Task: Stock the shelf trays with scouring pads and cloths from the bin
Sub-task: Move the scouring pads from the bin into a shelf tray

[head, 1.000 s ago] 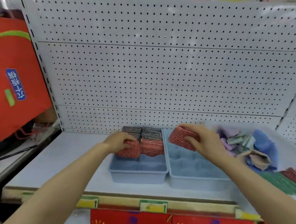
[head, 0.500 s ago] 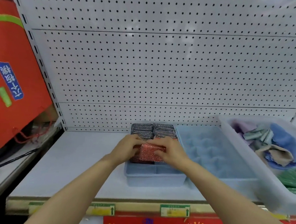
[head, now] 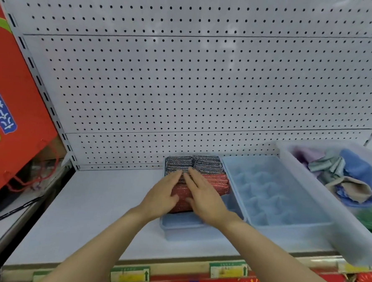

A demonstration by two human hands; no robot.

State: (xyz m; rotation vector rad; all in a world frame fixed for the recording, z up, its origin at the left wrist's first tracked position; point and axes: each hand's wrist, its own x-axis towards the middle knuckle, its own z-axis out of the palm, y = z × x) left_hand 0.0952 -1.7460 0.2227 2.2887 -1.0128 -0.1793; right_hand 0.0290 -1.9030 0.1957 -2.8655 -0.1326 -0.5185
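Note:
A small blue tray [head: 186, 228] stands on the white shelf and holds rows of scouring pads: dark silver pads [head: 207, 164] at the back, red pads [head: 217, 182] in front of them. My left hand [head: 163, 196] and my right hand [head: 205, 198] lie flat side by side on a red pad [head: 180, 194] in the tray's left column, fingers stretched toward the back. A larger blue tray [head: 284, 228] with a gridded bottom stands right beside it with nothing in it. The white bin [head: 328, 225] at the right holds cloths [head: 353, 173] and green pads [head: 369, 219].
A white pegboard wall [head: 184, 86] rises behind the trays. A red paper bag [head: 15, 108] leans at the left over a lower side shelf. The shelf's front edge [head: 173, 268] carries price labels. Bare shelf surface [head: 100, 201] lies left of the small tray.
My right hand carried a red pad from over the large tray to the small tray's left column. Both hands now rest flat on it. The view shifted left.

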